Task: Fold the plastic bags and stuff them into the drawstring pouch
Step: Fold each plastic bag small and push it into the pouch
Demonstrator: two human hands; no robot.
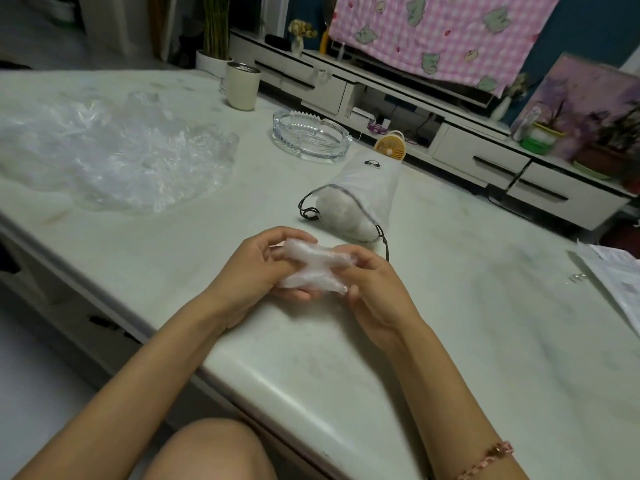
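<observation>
A folded, crumpled clear plastic bag [313, 270] is held between both hands just above the pale table [450, 323]. My left hand [256, 268] grips its left end and my right hand [375, 289] pinches its right end. Just beyond my hands lies the white drawstring pouch [360, 199] on its side, its mouth open toward me, with white bundled plastic showing inside and dark cords trailing at the rim. A loose heap of clear plastic bags [114, 154] is spread over the table's far left.
A glass ashtray [311, 136] sits behind the pouch, a cream tumbler [242, 85] farther back, and a small yellow fan [390, 147] at the table's far edge. Printed papers [620, 282] lie at the right. My knee [211, 448] is below the near edge.
</observation>
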